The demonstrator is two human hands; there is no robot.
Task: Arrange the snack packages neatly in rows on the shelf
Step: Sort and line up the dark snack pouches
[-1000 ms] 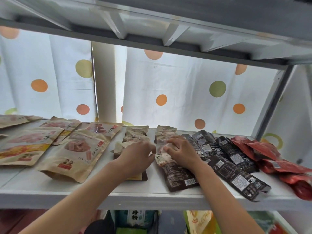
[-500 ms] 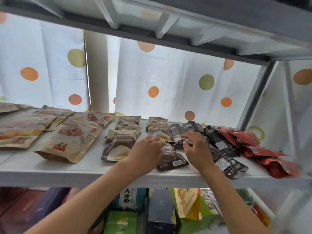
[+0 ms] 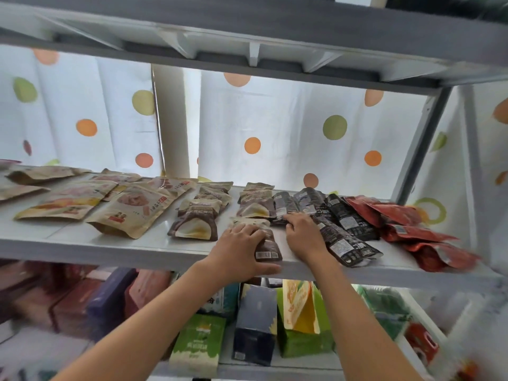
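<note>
Since the earlier frame the brown packet has slid toward the shelf front edge. The left hand lies spread flat on it, thumb over the edge; the right hand, fingers extended, presses the black packets just right of it. Judged best: square it behind its row-mates, pushing lightly so neighbours stay put.

The scene was lit brightly from behind, daylight being diffused through the dotted curtain. The underside of the upper shelf was left in grey shade. Wide-angle bending was seen in the shelf lines toward the edges. The right and lower corners were smeared by motion blur, while the centre was rendered fairly sharp. No harsh glare was produced.
</note>
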